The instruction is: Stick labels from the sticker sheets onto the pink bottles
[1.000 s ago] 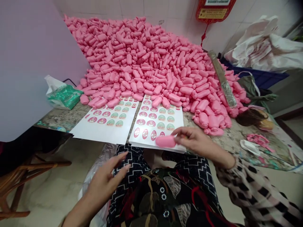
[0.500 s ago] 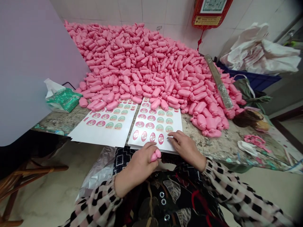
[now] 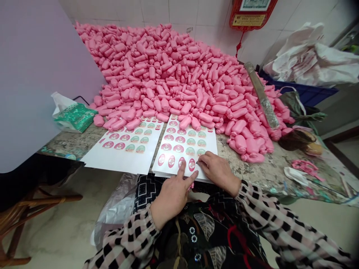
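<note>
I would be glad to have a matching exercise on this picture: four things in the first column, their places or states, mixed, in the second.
1. left hand
2. right hand
3. green packet
4. red hanging

A. on the tiled wall
B. pink piece showing by its thumb
C. across a sticker sheet's right edge
D. on the table's left end

Pairs: 1-B, 2-C, 3-D, 4-A

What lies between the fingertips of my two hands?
A pink oval sticker, on the right white sheet, shows there in the head view.
</note>
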Available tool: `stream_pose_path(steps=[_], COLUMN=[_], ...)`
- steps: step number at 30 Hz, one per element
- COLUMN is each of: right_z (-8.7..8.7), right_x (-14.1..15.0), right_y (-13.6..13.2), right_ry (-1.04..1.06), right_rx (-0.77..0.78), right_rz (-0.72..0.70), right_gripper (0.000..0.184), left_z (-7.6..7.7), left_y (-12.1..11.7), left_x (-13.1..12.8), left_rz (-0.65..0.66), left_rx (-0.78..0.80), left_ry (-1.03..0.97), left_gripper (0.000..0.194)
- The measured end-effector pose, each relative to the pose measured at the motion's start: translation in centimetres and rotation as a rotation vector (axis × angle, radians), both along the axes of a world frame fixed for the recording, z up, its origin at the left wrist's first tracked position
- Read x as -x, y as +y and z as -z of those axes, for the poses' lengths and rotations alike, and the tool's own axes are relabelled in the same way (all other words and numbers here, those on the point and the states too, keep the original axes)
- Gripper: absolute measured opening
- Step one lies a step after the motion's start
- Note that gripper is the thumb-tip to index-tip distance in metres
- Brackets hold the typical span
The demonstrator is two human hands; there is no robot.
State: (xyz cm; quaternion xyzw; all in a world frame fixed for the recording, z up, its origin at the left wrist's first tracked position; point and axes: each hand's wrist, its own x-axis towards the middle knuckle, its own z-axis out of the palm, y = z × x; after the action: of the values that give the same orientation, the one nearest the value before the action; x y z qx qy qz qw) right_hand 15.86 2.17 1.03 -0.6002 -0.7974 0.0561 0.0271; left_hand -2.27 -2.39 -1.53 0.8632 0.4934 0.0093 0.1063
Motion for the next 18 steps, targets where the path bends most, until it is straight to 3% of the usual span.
stream_pose_path(steps=[8,13,18], right_z=[0.8,2.0,2.2], right_x=[-0.4,0.5,1.4], right_y=[-0.5,-1.6,-1.7], right_ry=[0.193,0.339,0.352], right_rx=[0.030,0.010,-0.005], right_rz=[-0.017,0.140,0.242], right_gripper=[0.023,0.022,0.019], left_z=[0.7,1.3,1.6], left_y=[-0.3,-0.4,-0.4], left_x=[-0.2,-0.6,-0.6], left_rz=[-0.028,-0.044,-0.035], left_rx=[0.000,-0.005,-0.028], left_ry=[-0.031,-0.027,-0.013], left_gripper=[0.053,0.058,0.062])
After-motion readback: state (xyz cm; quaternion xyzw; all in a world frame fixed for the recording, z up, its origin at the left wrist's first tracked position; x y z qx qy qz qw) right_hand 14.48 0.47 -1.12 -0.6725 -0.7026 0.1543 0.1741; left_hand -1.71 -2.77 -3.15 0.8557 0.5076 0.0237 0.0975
